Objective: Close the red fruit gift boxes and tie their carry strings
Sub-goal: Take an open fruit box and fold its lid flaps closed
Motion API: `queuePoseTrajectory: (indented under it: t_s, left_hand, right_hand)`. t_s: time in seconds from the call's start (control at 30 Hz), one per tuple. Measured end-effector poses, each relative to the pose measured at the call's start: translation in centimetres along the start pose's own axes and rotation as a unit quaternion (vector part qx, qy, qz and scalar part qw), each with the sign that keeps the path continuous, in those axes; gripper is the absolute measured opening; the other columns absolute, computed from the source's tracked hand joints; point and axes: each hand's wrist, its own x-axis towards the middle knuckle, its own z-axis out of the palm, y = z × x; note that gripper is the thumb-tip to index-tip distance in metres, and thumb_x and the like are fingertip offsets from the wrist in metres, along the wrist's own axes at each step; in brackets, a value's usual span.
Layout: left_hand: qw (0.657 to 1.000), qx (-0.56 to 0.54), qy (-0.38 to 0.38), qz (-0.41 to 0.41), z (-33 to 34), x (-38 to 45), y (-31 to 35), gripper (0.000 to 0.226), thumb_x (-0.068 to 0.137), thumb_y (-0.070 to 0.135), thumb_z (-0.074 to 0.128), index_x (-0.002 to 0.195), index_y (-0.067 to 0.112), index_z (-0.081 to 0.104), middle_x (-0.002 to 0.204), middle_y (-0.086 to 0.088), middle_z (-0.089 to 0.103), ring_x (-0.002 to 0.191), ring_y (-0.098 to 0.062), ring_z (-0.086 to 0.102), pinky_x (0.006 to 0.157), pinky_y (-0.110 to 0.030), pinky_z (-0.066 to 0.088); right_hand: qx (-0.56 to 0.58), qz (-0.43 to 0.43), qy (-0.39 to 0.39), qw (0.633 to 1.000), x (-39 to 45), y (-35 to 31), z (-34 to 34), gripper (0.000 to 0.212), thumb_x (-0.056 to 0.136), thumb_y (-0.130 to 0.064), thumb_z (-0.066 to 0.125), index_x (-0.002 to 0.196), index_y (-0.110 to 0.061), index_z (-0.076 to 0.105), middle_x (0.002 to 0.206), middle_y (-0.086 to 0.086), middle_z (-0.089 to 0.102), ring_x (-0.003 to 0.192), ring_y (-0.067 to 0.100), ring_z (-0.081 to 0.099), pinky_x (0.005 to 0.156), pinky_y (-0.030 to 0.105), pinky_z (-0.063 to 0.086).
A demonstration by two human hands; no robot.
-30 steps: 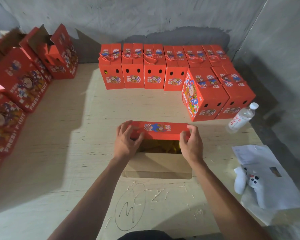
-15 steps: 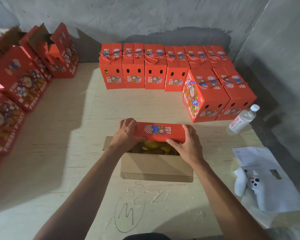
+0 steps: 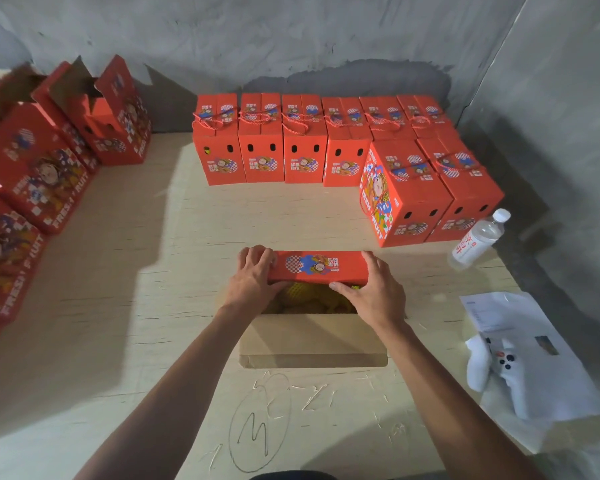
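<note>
The red flap [image 3: 319, 268] is printed matt cardboard, its inner panel [image 3: 312, 336] plain brown board. The table [image 3: 153, 306] is pale, scratched plywood. The water bottle [image 3: 478, 239] is clear glossy plastic; the wall [image 3: 291, 39] is rough grey plaster.

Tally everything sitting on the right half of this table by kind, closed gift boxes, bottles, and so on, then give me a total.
Closed red boxes with strings tied: 8, namely a back row of 6 plus 2 in front.
Open box being closed: 1.
Water bottle: 1.
White game controller: 1.
Paper sheet: 1.
Total: 12.
</note>
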Motion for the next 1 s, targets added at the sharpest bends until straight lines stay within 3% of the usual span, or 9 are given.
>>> queuePoseTrajectory:
  t_s: [0.1, 0.2, 0.3, 0.37, 0.5, 0.6, 0.73, 0.87, 1.0]
  left_hand:
    - [1.0, 0.002, -0.012, -0.017, -0.3, -0.2, 0.1, 0.05, 0.087, 0.053, 0.073, 0.114, 0.023, 0.044, 0.139, -0.001, 0.039, 0.134, -0.021, 0.028, 0.093, -0.043, 0.055]
    - [1.0, 0.001, -0.014, -0.024, -0.6, -0.3, 0.1, 0.05, 0.087, 0.053, 0.073, 0.113, 0.023, 0.043, 0.139, -0.002, 0.039, 0.134, -0.022, 0.028, 0.094, -0.044, 0.055]
    - [1.0, -0.008, -0.013, -0.027, -0.6, -0.2, 0.2, 0.051, 0.086, 0.053, 0.075, 0.115, 0.023, 0.044, 0.139, -0.003, 0.04, 0.135, -0.022, 0.028, 0.096, -0.043, 0.054]
    - [0.999, -0.014, -0.011, -0.027, -0.6, -0.2, 0.3, 0.051, 0.086, 0.053, 0.075, 0.114, 0.023, 0.045, 0.139, -0.003, 0.04, 0.135, -0.023, 0.028, 0.097, -0.041, 0.053]
    - [0.999, -0.017, -0.008, -0.029, -0.5, -0.2, 0.3, 0.051, 0.085, 0.052, 0.076, 0.113, 0.023, 0.045, 0.139, -0.003, 0.041, 0.135, -0.023, 0.029, 0.097, -0.042, 0.054]
    - [0.999, -0.028, 0.001, -0.026, -0.3, -0.2, 0.1, 0.049, 0.084, 0.05, 0.078, 0.108, 0.022, 0.046, 0.136, -0.001, 0.042, 0.134, -0.023, 0.029, 0.094, -0.042, 0.054]
    - [0.999, -0.034, 0.006, -0.027, -0.1, -0.1, 0.0, 0.049, 0.082, 0.049, 0.081, 0.106, 0.024, 0.046, 0.135, -0.001, 0.043, 0.133, -0.022, 0.029, 0.092, -0.039, 0.053]
    - [0.999, -0.036, 0.005, -0.031, -0.1, 0.0, 0.0, 0.05, 0.081, 0.049, 0.082, 0.105, 0.026, 0.045, 0.135, -0.001, 0.044, 0.132, -0.023, 0.03, 0.091, -0.039, 0.053]
    - [0.999, -0.035, 0.009, -0.032, 0.1, -0.1, -0.1, 0.051, 0.08, 0.048, 0.083, 0.106, 0.025, 0.046, 0.135, 0.0, 0.044, 0.133, -0.023, 0.03, 0.09, -0.039, 0.054]
  right_hand:
    - [-0.039, -0.009, -0.01, 0.999, 0.5, 0.6, -0.8, 0.099, 0.074, -0.087, 0.059, 0.145, -0.02, 0.044, 0.132, 0.004, 0.063, 0.112, 0.024, 0.066, 0.095, 0.046, 0.055]
    - [-0.086, 0.008, 0.004, 0.996, 1.0, 2.0, -2.0, 0.092, 0.073, -0.097, 0.043, 0.118, -0.019, 0.062, 0.102, 0.002, 0.074, 0.096, 0.026, 0.071, 0.097, 0.045, 0.051]
    - [-0.154, 0.012, -0.004, 0.988, 1.0, 3.1, -3.1, 0.092, 0.075, -0.096, 0.043, 0.112, -0.015, 0.068, 0.098, 0.003, 0.076, 0.096, 0.025, 0.071, 0.108, 0.047, 0.043]
    - [-0.161, 0.016, 0.003, 0.987, 0.9, 3.4, -3.9, 0.087, 0.075, -0.094, 0.046, 0.105, -0.016, 0.071, 0.097, 0.002, 0.076, 0.093, 0.024, 0.069, 0.097, 0.042, 0.048]
    - [-0.067, 0.051, 0.017, 0.996, 0.3, 3.0, -5.2, 0.062, 0.085, -0.062, 0.07, 0.123, -0.014, 0.063, 0.119, 0.002, 0.069, 0.111, 0.026, 0.064, 0.083, 0.036, 0.051]
    - [0.064, 0.011, 0.096, 0.993, 0.0, 2.2, -6.0, 0.046, 0.092, -0.031, 0.074, 0.13, -0.011, 0.058, 0.119, -0.001, 0.069, 0.103, 0.02, 0.066, 0.081, 0.027, 0.044]
    - [0.21, 0.0, 0.026, 0.977, -0.6, 0.6, -6.6, 0.03, 0.103, -0.05, 0.053, 0.122, -0.028, 0.062, 0.098, -0.025, 0.072, 0.081, -0.01, 0.067, 0.069, 0.008, 0.052]
    - [0.098, -0.095, -0.009, 0.991, -1.0, 1.3, -4.5, 0.021, 0.102, -0.027, 0.061, 0.117, -0.02, 0.074, 0.114, 0.0, 0.074, 0.104, 0.015, 0.067, 0.078, 0.036, 0.062]
    - [0.096, -0.153, 0.01, 0.983, -1.3, 2.1, -2.2, 0.024, 0.098, -0.009, 0.066, 0.119, -0.013, 0.077, 0.139, 0.0, 0.064, 0.128, 0.02, 0.053, 0.101, 0.035, 0.052]
